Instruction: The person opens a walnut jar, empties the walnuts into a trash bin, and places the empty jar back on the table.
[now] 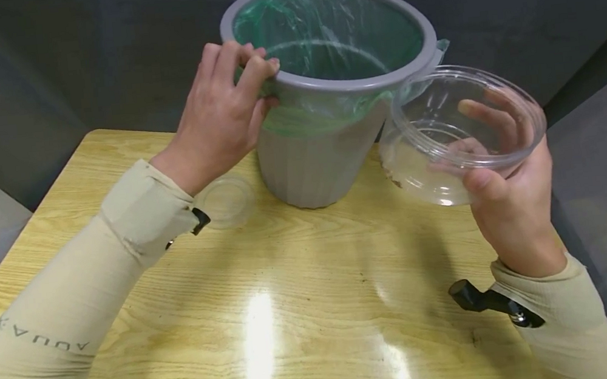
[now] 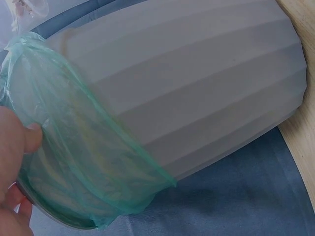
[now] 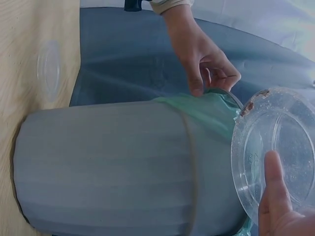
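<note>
Grey ribbed plastic bin (image 1: 322, 151) with a green bag liner (image 1: 321, 35) sits at the far side of the light wooden worktop (image 1: 293, 312), and the left hand (image 1: 220, 121) has its grip pinched on the bin's rim. The right hand (image 1: 507, 194) grips a clear round plastic container (image 1: 457, 132) just beside the rim, tilted, thumb on its edge, maybe with some crumbs stuck to it. A clear plastic lid (image 1: 226, 200) lies on the worktop near the bin's base.

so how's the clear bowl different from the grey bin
The bowl is clear, shallow plastic, while the bin is grey, opaque, tall and ribbed. The bowl is held tilted in the air by the right hand; the bin stands upright on the table, its rim gripped by the left hand. The bin has a green bag liner; the bowl has none. Both are round and open-topped.
</note>
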`<state>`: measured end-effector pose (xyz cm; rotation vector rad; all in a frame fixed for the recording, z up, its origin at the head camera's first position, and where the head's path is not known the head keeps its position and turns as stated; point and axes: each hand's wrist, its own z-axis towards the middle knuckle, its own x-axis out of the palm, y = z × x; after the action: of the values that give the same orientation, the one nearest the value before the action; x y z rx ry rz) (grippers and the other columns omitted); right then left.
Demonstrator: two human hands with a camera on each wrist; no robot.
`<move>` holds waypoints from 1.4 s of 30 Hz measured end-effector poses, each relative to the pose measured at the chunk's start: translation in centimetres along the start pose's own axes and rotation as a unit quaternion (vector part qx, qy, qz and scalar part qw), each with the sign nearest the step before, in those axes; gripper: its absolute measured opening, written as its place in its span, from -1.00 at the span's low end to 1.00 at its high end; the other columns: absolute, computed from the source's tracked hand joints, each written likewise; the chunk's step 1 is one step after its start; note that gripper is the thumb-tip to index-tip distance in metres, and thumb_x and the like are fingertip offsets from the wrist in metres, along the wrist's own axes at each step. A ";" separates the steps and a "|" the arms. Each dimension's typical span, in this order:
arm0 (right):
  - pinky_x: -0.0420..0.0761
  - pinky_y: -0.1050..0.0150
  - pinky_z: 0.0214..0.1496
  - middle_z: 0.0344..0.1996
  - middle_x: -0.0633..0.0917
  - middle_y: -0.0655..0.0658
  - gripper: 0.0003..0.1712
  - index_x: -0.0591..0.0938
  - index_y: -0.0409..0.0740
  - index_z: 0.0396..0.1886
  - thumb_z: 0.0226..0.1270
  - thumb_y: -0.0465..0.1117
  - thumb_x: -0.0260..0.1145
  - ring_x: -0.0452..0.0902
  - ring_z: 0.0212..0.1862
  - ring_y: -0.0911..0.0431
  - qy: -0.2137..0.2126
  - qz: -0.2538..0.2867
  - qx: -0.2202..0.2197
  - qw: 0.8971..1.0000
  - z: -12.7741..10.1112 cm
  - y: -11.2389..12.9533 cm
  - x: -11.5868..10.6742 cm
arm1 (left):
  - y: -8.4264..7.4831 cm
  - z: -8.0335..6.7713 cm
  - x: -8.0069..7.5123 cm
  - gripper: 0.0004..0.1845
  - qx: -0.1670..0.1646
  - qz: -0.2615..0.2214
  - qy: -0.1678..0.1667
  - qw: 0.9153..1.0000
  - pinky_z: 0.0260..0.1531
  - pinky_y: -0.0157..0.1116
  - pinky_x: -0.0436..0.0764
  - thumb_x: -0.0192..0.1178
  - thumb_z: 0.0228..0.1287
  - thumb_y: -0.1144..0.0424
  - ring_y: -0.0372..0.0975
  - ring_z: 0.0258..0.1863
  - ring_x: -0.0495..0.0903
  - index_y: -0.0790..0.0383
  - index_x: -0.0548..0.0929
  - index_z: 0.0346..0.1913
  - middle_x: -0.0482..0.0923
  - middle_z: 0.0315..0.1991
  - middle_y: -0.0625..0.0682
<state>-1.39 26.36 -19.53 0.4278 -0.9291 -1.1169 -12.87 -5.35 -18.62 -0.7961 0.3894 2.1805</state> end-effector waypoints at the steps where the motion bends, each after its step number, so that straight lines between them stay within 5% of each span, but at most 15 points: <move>1: 0.80 0.08 -0.23 0.28 0.41 -0.32 0.07 0.41 -0.41 0.30 -0.30 -0.42 0.76 0.53 0.13 -0.13 0.003 0.007 0.000 1.000 -0.1 -0.1 0.0 | 0.0 0.0 0.0 -0.66 0.000 -0.001 0.001 1.000 0.05 0.00 0.37 0.05 0.59 0.13 0.17 -0.02 0.34 0.30 0.43 0.22 0.46 0.11 0.37; 6: 0.81 0.05 -0.23 0.27 0.43 -0.34 0.05 0.40 -0.42 0.30 -0.26 -0.43 0.74 0.60 0.04 -0.14 0.021 0.040 0.002 0.999 -0.6 -0.8 0.4 | 0.0 -0.2 -0.1 -0.66 0.001 0.003 -0.002 1.000 0.04 0.00 0.37 0.06 0.59 0.13 0.17 -0.03 0.34 0.30 0.43 0.21 0.46 0.10 0.37; 12: 0.80 0.05 -0.26 0.27 0.44 -0.32 0.02 0.44 -0.43 0.27 -0.28 -0.43 0.75 0.48 0.22 -0.12 0.028 0.056 0.000 0.998 -0.9 -1.5 1.0 | 0.1 -0.4 -0.3 -0.66 0.002 0.006 -0.011 1.000 0.04 0.00 0.37 0.07 0.58 0.14 0.18 -0.03 0.35 0.31 0.44 0.20 0.48 0.10 0.38; 23: 0.77 0.13 -0.35 0.28 0.45 -0.29 0.03 0.50 -0.41 0.25 -0.34 -0.37 0.79 0.41 0.28 -0.10 0.033 0.052 0.000 0.998 -1.6 -2.6 1.6 | 0.3 -0.9 -0.7 -0.65 0.001 -0.001 -0.014 1.000 0.02 0.01 0.37 0.07 0.58 0.13 0.20 -0.04 0.35 0.31 0.45 0.19 0.46 0.11 0.39; 33: 0.74 0.18 -0.21 0.26 0.51 -0.27 0.05 0.51 -0.34 0.27 -0.35 -0.34 0.81 0.44 0.28 -0.08 0.041 0.046 0.010 0.998 -2.6 -3.7 2.1 | 0.3 -0.9 -1.0 -0.66 0.004 0.000 -0.014 1.000 0.04 -0.01 0.38 0.09 0.57 0.15 0.19 -0.02 0.34 0.31 0.45 0.20 0.46 0.13 0.38; 42: 0.76 0.25 -0.18 0.30 0.49 -0.33 0.16 0.43 -0.29 0.36 -0.30 -0.16 0.83 0.64 -0.04 -0.07 0.050 -0.016 0.038 0.998 -3.4 -4.7 2.5 | 0.4 -1.2 -1.4 -0.66 0.005 -0.004 -0.019 1.000 0.09 0.03 0.39 0.08 0.58 0.14 0.22 0.07 0.38 0.32 0.45 0.19 0.46 0.14 0.38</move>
<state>-1.04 21.71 -23.74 0.5570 -0.8806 -1.0821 -11.98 -6.99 -18.65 -0.7497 0.3772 2.1807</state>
